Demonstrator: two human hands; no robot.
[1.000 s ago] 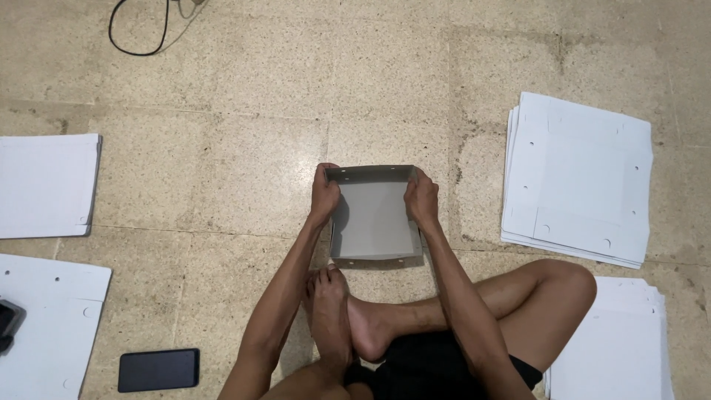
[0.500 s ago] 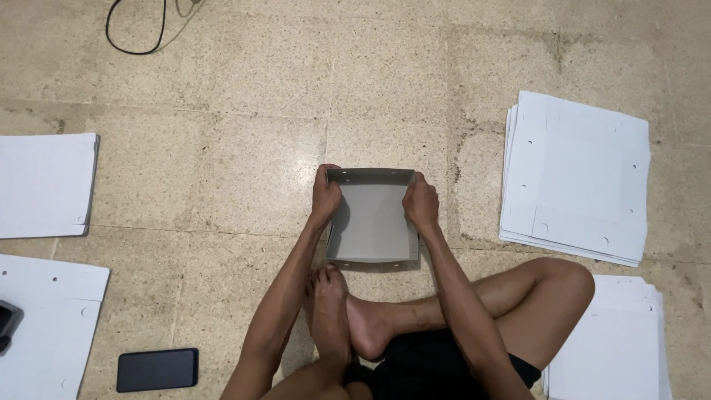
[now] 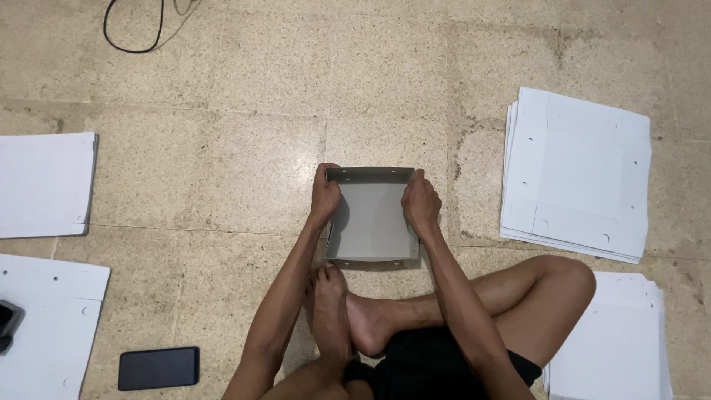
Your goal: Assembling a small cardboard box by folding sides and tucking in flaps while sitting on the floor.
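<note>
both hands have slid slightly nearer along the grey box (image 3: 370, 218) sides.

Hiding both side walls of the grey box (image 3: 368, 220) behind the left hand (image 3: 324, 198) and the right hand (image 3: 421, 204); fingertips tucking inside, out of sight. Covering part of the near floor with feet (image 3: 337, 311). Getting cut off at the left edge: the white sheet stack (image 3: 46, 184), the lower white sheet (image 3: 48, 326) and a small dark thing (image 3: 9, 322), too little showing to tell its kind. Running off the top edge: the black cable (image 3: 133, 30). Slipping past the bottom edge: the white pile (image 3: 615, 341) behind the knee.
</note>
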